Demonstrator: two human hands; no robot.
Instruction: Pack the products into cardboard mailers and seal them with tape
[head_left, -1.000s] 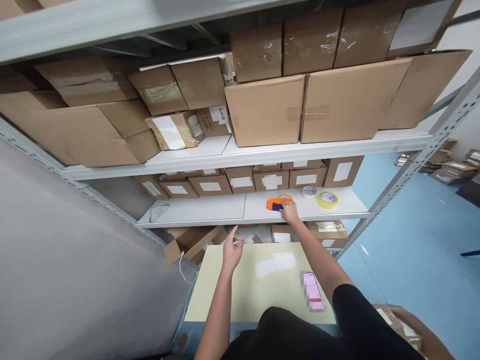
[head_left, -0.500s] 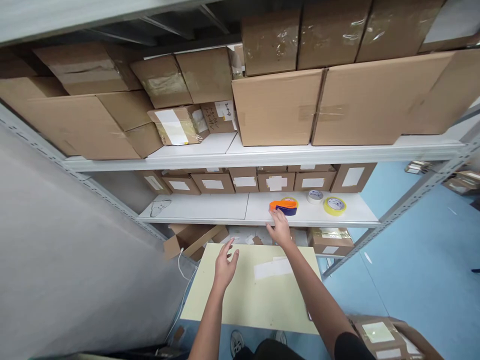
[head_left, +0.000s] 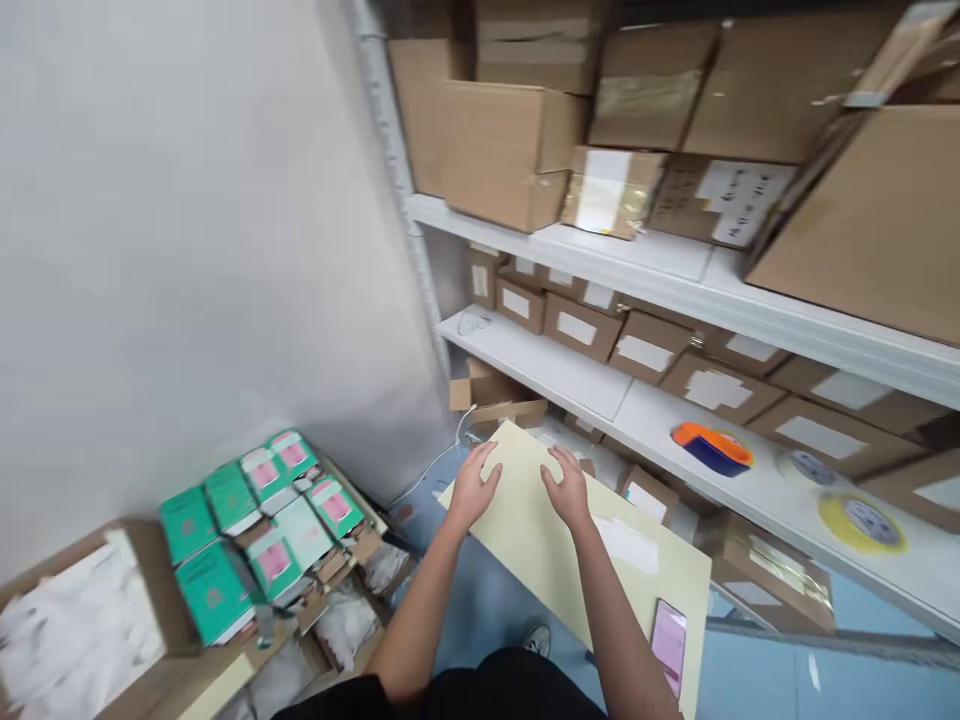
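Note:
My left hand (head_left: 474, 488) is over the left edge of a pale yellow board (head_left: 517, 520), fingers apart and holding nothing. To its right, my right hand (head_left: 566, 488) is also empty above the board, with its fingers curved and spread. White paper strips (head_left: 626, 545) lie on the board beside my right forearm. A phone (head_left: 669, 645) with a lit pink screen rests near the board's right end. On the shelf beyond is an orange and dark blue tape cutter (head_left: 712, 450), apart from both hands.
A metal shelf rack (head_left: 540, 360) full of cardboard boxes stands ahead and right. Yellow tape (head_left: 862, 522) and white tape (head_left: 808, 468) lie on it. At left, green packages (head_left: 217, 590) sit on boxes beside a carton of white material (head_left: 75, 620). A white cable (head_left: 442, 455) runs along the floor.
The view has swung left, bringing the green packages into sight. My right hand has come away from the orange and blue tape cutter, which stays on the shelf, and is now over the board.

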